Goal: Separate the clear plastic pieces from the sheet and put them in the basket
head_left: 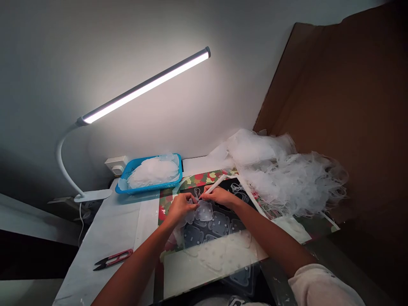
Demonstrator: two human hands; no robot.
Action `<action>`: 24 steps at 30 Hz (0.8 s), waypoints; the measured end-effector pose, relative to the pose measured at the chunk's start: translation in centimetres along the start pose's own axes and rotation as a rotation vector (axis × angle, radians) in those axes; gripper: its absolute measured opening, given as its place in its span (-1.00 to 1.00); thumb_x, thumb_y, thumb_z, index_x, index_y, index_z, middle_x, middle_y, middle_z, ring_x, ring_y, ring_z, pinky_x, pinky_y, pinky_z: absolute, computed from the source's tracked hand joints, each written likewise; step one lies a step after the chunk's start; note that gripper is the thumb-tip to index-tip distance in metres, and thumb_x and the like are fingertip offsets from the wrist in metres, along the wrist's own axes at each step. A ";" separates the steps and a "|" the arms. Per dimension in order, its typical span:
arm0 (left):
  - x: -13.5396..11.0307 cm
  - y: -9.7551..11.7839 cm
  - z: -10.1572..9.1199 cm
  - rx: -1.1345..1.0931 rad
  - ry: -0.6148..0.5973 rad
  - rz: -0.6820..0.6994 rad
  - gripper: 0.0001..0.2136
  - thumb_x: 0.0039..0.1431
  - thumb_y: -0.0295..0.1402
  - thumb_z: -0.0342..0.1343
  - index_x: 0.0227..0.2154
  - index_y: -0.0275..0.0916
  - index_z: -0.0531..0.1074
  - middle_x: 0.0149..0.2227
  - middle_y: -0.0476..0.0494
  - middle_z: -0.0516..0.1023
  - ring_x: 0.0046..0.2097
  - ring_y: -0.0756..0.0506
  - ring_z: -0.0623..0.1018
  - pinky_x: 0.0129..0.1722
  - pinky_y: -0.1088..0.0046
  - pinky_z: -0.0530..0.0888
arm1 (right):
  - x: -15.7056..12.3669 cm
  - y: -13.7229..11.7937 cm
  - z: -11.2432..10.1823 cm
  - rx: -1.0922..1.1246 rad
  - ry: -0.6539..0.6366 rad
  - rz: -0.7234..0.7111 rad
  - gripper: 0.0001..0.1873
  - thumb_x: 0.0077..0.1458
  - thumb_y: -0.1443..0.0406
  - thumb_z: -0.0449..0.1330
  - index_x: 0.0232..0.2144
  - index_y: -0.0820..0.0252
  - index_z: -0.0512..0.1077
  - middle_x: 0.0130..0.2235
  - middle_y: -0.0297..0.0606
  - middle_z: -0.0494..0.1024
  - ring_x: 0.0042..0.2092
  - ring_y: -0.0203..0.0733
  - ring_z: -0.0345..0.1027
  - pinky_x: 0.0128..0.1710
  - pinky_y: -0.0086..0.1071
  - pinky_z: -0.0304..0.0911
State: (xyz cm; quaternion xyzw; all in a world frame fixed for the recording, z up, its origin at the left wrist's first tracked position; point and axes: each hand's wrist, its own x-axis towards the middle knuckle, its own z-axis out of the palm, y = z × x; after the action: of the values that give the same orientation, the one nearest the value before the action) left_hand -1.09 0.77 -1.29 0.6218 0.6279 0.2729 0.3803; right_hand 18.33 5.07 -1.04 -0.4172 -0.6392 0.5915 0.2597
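Observation:
My right hand [219,195] is closed around a slim white pen-shaped tool [218,183], its tip angled down toward the fingers of my left hand [184,207]. Those fingers pinch the edge of a thin, translucent white sheet piece [204,211] over a black board [234,187]. The tool's tip is too small to make out, and its kind does not show. Clear rounded shapes with small white marks [219,223] lie on the board below the hands. Thin white loops of scrap [237,188] rest near my right wrist.
A blue basket [149,188] of thin white pieces stands behind on the left. A large heap of sheer white scraps [296,182] sits at the right, against a cardboard panel [344,106]. Red-handled thread snips [113,259] lie front left. A lit lamp [146,87] hangs overhead.

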 end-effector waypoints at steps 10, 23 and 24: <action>-0.3 0.1 0.7 0.193 -0.002 -0.021 -0.81 -0.13 -0.18 0.27 -0.47 -0.18 0.56 -0.50 0.00 0.53 -0.45 -0.05 0.46 -0.51 0.51 0.16 | -0.8 0.1 -0.6 0.077 -0.035 -0.011 -0.73 -0.10 0.17 0.30 -0.54 0.20 0.32 -0.46 -0.36 0.45 -0.40 -0.30 0.23 -0.40 -0.44 0.06; -3.1 2.5 -5.7 0.179 0.214 0.265 -0.73 0.04 -0.08 0.19 -0.40 -0.18 0.58 -0.39 -0.06 0.61 -0.39 -0.05 0.50 -0.42 0.51 0.34 | 3.3 1.3 -2.7 -0.069 0.387 -0.053 -0.78 -0.07 0.24 0.18 -0.59 0.14 0.21 -0.58 -0.39 0.42 -0.47 -0.27 0.27 -0.42 -0.43 0.09; -2.6 2.6 -7.4 0.128 0.225 0.237 -0.68 0.03 -0.04 0.20 -0.39 -0.21 0.58 -0.42 -0.07 0.60 -0.43 -0.04 0.48 -0.46 0.52 0.34 | 3.7 1.3 -3.0 -0.074 0.388 -0.045 -0.78 -0.07 0.24 0.19 -0.60 0.14 0.21 -0.58 -0.38 0.43 -0.47 -0.26 0.28 -0.42 -0.42 0.09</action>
State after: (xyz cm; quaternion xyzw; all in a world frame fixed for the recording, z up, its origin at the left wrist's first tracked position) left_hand -5.80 -0.59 5.36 0.6797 0.6051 0.3433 0.2325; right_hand 19.17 9.71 -2.43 -0.5183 -0.6075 0.4703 0.3756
